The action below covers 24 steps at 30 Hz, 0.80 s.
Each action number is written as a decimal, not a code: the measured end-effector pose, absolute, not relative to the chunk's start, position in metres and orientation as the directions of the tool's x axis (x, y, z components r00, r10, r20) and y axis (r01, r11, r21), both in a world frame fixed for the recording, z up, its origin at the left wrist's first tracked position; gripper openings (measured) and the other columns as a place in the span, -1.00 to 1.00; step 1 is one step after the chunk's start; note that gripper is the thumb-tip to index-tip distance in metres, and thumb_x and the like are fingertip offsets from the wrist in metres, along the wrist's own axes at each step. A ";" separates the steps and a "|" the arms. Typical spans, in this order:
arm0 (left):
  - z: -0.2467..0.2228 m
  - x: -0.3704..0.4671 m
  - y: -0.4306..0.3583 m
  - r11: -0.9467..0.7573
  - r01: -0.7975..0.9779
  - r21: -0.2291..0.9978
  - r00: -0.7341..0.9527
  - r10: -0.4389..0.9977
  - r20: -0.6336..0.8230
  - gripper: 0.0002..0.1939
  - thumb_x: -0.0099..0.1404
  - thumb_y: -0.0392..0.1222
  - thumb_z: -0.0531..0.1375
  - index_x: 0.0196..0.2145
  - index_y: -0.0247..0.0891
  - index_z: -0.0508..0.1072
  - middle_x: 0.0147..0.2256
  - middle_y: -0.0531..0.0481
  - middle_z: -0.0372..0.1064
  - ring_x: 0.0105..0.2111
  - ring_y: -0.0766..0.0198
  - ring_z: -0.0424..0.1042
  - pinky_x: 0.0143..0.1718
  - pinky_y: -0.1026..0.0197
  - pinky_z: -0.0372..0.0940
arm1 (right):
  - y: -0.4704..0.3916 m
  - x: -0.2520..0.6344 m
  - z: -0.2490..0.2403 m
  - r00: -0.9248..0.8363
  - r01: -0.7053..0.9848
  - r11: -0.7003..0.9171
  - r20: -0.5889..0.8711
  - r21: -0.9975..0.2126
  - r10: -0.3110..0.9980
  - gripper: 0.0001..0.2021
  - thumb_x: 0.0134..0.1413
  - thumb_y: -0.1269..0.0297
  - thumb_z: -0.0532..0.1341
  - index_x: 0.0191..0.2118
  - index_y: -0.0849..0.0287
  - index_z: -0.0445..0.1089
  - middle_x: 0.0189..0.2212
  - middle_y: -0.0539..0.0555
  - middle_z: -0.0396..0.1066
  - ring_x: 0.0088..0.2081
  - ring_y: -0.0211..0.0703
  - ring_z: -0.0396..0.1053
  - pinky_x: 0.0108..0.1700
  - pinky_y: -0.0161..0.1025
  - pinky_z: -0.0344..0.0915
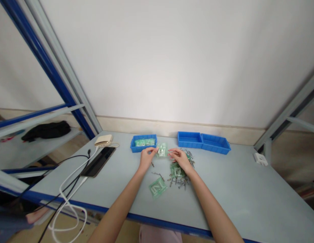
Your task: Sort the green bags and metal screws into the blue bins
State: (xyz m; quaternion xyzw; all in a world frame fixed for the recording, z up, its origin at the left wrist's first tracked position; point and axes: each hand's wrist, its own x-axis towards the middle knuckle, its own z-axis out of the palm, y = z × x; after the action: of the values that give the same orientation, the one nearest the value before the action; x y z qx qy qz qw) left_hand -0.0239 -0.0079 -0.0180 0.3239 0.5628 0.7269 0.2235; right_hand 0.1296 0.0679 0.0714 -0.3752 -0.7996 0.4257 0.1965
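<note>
The small green see-through bag (162,150) is right between the two hands, in front of the person. The left hand (146,158) has its finger and thumb pinched together on the bag's left side. The right hand (180,158) has bent fingers very near the bag's right side, but I can't tell if they are closed on it. Under and beside the right hand is a messy pile of thin metal pins (182,181), with another green bag (177,171) in it. A loose green bag (158,187) lies nearer the table's blue front edge (146,220). The blue box with green bags (143,148) sits just behind the left hand, and two joined blue boxes (203,145) stand near the wall (172,67). There is room on the table (121,189) between the left arm and the black phone (99,162). Any writing on the bags is too small to read.
</note>
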 end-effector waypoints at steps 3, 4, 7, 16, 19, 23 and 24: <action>-0.018 -0.057 -0.011 -0.203 0.072 0.977 -0.786 0.592 0.180 -0.61 0.07 0.10 0.13 -0.57 -0.31 0.47 -0.52 -0.06 0.45 -0.44 0.20 0.39 -0.35 0.23 0.22 | 0.064 0.138 0.091 -0.766 0.501 0.625 0.028 -0.598 0.642 -0.72 -0.09 0.17 0.22 -0.20 0.13 0.42 -0.36 0.04 0.46 -0.31 -0.15 0.36 -0.22 -0.21 0.24; -0.019 -0.070 -0.012 -0.157 0.085 0.984 -0.803 0.574 0.161 -0.61 0.08 0.09 0.11 -0.53 -0.31 0.49 -0.49 -0.07 0.47 -0.42 0.19 0.40 -0.34 0.24 0.22 | 0.063 0.142 0.097 -0.809 0.508 0.697 -0.002 -0.507 0.588 -0.70 -0.12 0.18 0.25 -0.19 0.10 0.43 -0.32 0.04 0.45 -0.26 -0.14 0.34 -0.16 -0.19 0.21; -0.022 -0.106 -0.016 0.080 0.187 0.979 -0.834 0.540 0.115 -0.60 0.12 0.09 0.10 -0.47 -0.31 0.52 -0.42 -0.13 0.49 -0.35 0.11 0.42 -0.30 0.20 0.19 | 0.062 0.152 0.108 -0.851 0.525 0.807 -0.138 -0.272 0.507 -0.64 -0.25 0.17 0.35 -0.20 0.06 0.44 -0.22 0.06 0.40 -0.13 -0.05 0.27 -0.08 -0.16 0.13; -0.030 -0.137 -0.019 0.489 0.545 0.681 -0.740 0.662 0.117 -0.71 0.10 0.04 0.17 -0.48 -0.25 0.53 -0.30 -0.21 0.46 -0.14 -0.11 0.29 -0.14 -0.01 0.06 | 0.069 0.157 0.104 -0.811 0.572 0.810 -0.237 -0.131 0.535 -0.67 -0.28 0.29 0.37 -0.27 0.15 0.37 -0.31 0.06 0.35 -0.22 -0.11 0.24 -0.22 -0.25 0.11; -0.030 -0.137 -0.017 0.489 0.572 0.659 -0.722 0.682 0.120 -0.72 0.09 0.04 0.19 -0.51 -0.22 0.52 -0.29 -0.17 0.45 -0.14 -0.09 0.28 -0.13 -0.02 0.05 | 0.066 0.154 0.105 -0.805 0.589 0.786 -0.226 -0.189 0.549 -0.70 -0.23 0.35 0.33 -0.27 0.17 0.32 -0.34 0.03 0.35 -0.30 -0.19 0.24 -0.29 -0.31 0.10; -0.031 -0.138 -0.016 0.524 0.575 0.629 -0.739 0.662 0.125 -0.71 0.11 0.06 0.17 -0.47 -0.22 0.51 -0.24 -0.17 0.40 -0.12 -0.10 0.23 -0.12 -0.04 0.04 | 0.061 0.151 0.105 -0.797 0.602 0.771 -0.205 -0.206 0.568 -0.69 -0.17 0.35 0.30 -0.22 0.16 0.31 -0.36 0.01 0.36 -0.33 -0.20 0.26 -0.32 -0.33 0.09; -0.030 -0.137 -0.017 0.531 0.575 0.622 -0.749 0.648 0.139 -0.71 0.11 0.06 0.17 -0.43 -0.21 0.51 -0.22 -0.17 0.38 -0.10 -0.10 0.22 -0.12 -0.04 0.03 | 0.060 0.150 0.105 -0.795 0.605 0.769 -0.190 -0.206 0.575 -0.69 -0.16 0.34 0.29 -0.21 0.15 0.31 -0.35 0.02 0.37 -0.32 -0.19 0.28 -0.31 -0.32 0.10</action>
State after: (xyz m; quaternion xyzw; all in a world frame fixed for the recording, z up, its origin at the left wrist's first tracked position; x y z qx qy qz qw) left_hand -0.1370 -0.0167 -0.0302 0.3501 0.8732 0.3346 0.0544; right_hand 0.1495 0.0597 0.1054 -0.3145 -0.9387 0.1289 -0.0580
